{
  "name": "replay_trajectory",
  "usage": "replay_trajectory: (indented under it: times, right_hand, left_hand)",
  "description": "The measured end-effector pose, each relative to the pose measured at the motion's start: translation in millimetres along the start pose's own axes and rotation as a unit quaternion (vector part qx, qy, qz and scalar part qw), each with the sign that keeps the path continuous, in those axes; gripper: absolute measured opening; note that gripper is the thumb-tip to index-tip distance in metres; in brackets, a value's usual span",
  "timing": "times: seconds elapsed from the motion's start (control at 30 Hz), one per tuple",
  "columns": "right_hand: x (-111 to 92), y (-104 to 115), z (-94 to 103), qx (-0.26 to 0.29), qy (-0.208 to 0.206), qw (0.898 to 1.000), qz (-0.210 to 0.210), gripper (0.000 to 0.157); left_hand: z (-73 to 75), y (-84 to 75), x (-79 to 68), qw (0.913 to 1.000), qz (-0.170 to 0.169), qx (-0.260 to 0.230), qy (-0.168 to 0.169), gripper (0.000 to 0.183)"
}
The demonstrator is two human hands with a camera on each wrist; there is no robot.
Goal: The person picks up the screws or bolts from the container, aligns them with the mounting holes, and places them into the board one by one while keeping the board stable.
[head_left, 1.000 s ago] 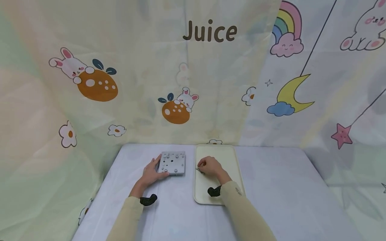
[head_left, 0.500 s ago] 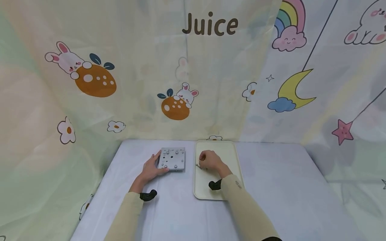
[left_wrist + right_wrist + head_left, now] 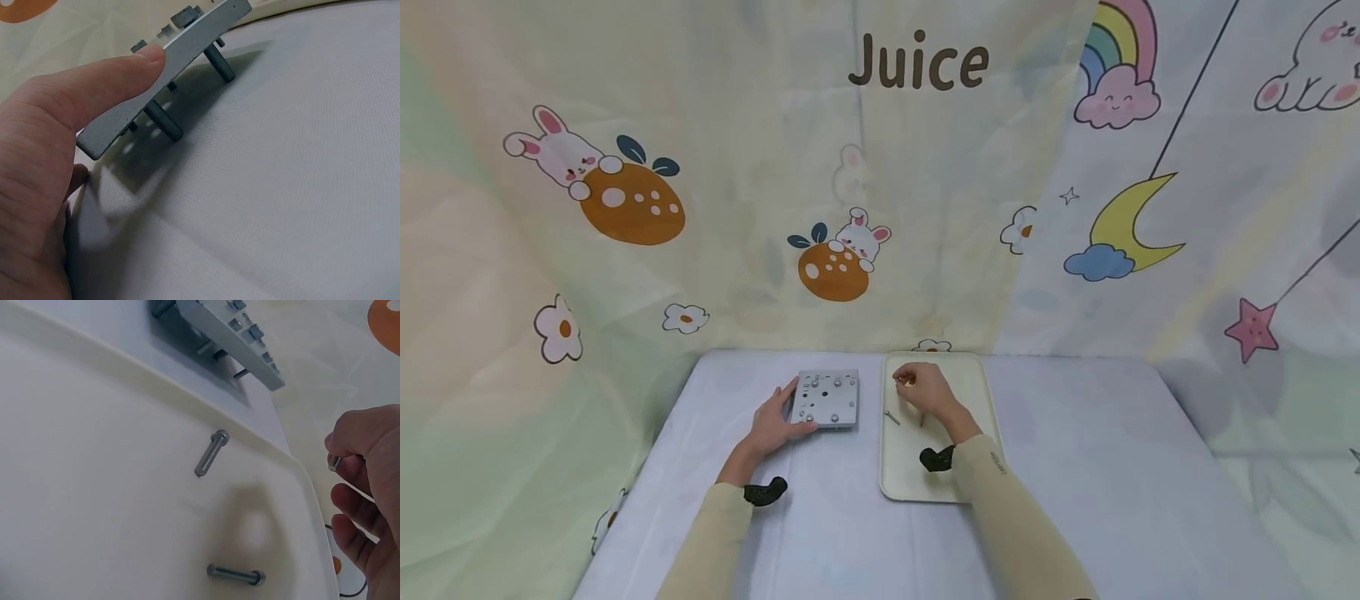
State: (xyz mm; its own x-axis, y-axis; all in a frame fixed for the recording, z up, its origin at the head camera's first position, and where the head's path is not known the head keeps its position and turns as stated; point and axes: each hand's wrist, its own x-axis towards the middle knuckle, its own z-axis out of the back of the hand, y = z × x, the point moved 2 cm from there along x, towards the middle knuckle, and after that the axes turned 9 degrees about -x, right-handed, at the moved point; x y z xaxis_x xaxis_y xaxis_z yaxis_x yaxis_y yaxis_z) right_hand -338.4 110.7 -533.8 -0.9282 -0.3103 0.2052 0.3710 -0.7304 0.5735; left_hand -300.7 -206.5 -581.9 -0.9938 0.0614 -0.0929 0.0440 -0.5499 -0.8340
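Observation:
A silver metal plate (image 3: 842, 402) with several screws through it stands on the table, raised on the bolts (image 3: 164, 122) that stick out below it. My left hand (image 3: 771, 427) grips its left end, thumb along the front edge and fingers at the back corner. Over the tray (image 3: 886, 475), my right hand (image 3: 929, 390) pinches a small screw (image 3: 335, 464) between thumb and index finger; only its end shows, and the other fingers are loosely bent. Below that hand, two socket-head bolts lie in the tray: one bolt (image 3: 212, 452) near the side rim, another bolt (image 3: 236, 574) farther in.
The cream tray has a low raised rim and lies just right of the plate. White cloth (image 3: 1075, 467) covers the table. A printed curtain (image 3: 745, 167) hangs close behind it and at both sides.
My right hand has risen from the bolts and moved toward the tray's far end with the screw pinched, uncovering the bolts below. The left hand keeps its hold on the plate.

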Motion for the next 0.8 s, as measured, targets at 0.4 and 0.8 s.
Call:
replay_trajectory:
  times: [0.4,0.8]
  right_hand:
    - [23.0,35.1,-14.5,-0.027,0.03,0.999,0.012,0.012]
    - [40.9,95.0,-53.7,0.006,0.069,0.998,0.006,0.012]
  left_hand:
    - [2.2,-1.5,6.5,0.9999,0.004,-0.011,0.001,0.12]
    - [2.0,2.2,6.1,0.9999,0.011,-0.003,-0.005,0.118]
